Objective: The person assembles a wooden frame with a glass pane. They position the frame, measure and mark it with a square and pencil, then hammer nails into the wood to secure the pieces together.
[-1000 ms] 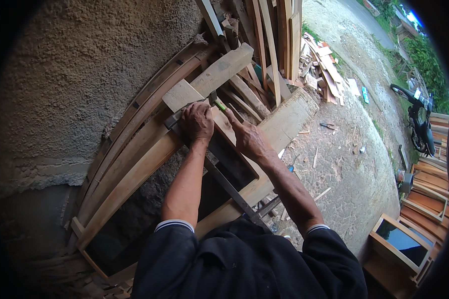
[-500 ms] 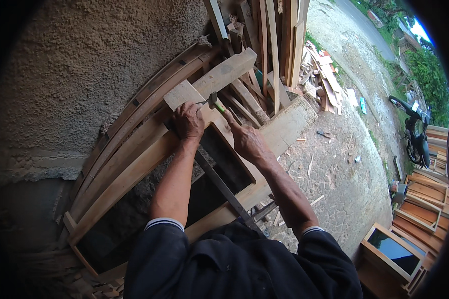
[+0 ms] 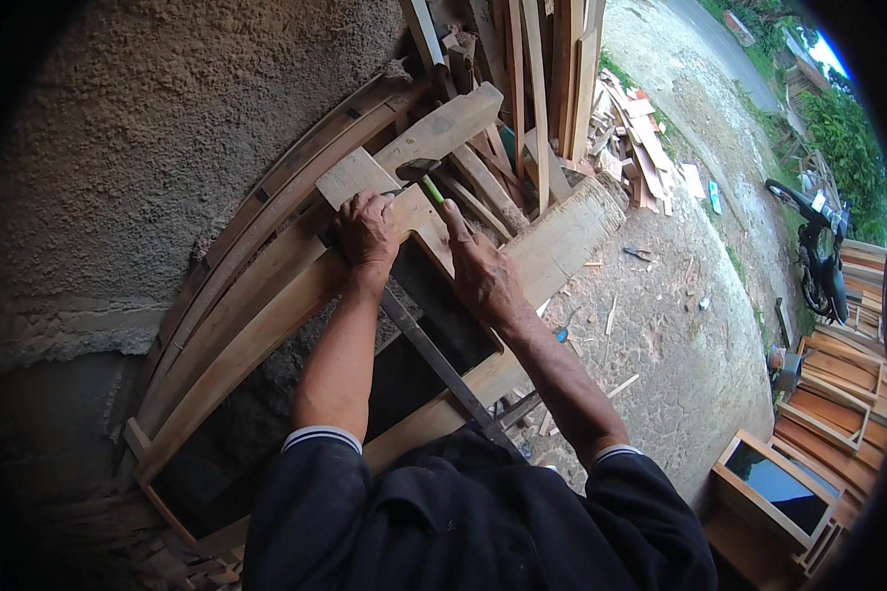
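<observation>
My right hand point(image 3: 486, 278) is wrapped round the green handle of a hammer point(image 3: 422, 170), its index finger or thumb stretched along the grip. The dark hammer head sits just above the corner of a large wooden frame point(image 3: 296, 295). On that corner rests my left hand point(image 3: 368, 231), fingers curled and pressed together; a thin dark piece shows near its fingertips, too small to name. A long dark metal bar point(image 3: 434, 360), like a bar clamp, crosses the frame toward my body. Thick wooden blocks point(image 3: 355, 175) lie under and beyond the corner.
A wide timber plank point(image 3: 572, 231) extends right of the frame. Behind stand upright boards point(image 3: 562, 79) and a heap of offcuts point(image 3: 636, 148). Rough wall is at left. Pliers point(image 3: 638, 253) lie on the ground. At right are a motorcycle point(image 3: 823, 251) and stacked wooden frames point(image 3: 774, 492).
The hammer head has lifted slightly up from the frame's corner, and my right hand has shifted a little left and down. My left hand stays nearly in place.
</observation>
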Motion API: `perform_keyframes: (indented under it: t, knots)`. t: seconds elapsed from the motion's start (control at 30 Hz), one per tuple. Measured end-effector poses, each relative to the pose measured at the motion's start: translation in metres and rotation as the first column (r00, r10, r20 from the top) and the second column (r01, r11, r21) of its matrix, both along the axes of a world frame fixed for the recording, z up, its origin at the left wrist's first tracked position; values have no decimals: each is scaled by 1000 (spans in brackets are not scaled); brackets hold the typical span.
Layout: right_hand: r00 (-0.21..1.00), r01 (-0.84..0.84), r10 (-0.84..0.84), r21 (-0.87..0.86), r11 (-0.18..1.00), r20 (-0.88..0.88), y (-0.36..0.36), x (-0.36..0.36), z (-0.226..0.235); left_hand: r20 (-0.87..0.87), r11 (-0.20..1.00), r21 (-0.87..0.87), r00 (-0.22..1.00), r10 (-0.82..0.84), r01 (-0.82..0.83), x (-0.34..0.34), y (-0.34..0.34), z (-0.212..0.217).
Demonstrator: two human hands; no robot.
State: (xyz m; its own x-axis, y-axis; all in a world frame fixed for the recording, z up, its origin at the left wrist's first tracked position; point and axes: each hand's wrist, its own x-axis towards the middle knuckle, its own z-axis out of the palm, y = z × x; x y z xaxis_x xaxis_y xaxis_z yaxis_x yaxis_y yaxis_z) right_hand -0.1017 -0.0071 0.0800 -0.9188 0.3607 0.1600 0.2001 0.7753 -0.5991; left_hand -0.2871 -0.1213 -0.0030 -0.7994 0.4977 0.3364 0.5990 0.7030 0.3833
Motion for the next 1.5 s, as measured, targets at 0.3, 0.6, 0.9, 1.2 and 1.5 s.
perform_keyframes:
  t: [0.3, 0.6, 0.9, 1.2, 1.5]
  knots:
    - [1000, 3, -3, -3, 1000, 19, 0, 5, 1, -9, 999, -34, 1000, 16, -16, 0, 0, -2]
    - [1000, 22, -22, 31, 999, 8, 4, 4, 0, -20, 999, -25, 1000, 21, -22, 0, 2, -3]
    - [1000, 3, -3, 63, 998, -5, 2, 2, -16, -22, 1000, -11, 1000, 8, -8, 3, -1, -3]
    - [1000, -18, 18, 35, 999, 10, 5, 4, -12, -34, 1000, 8, 999, 4, -3, 2, 0, -1]
    - [999, 5, -9, 80, 997, 53, 1, 7, -26, -14, 999, 27, 1000, 28, -27, 1, 0, -5]
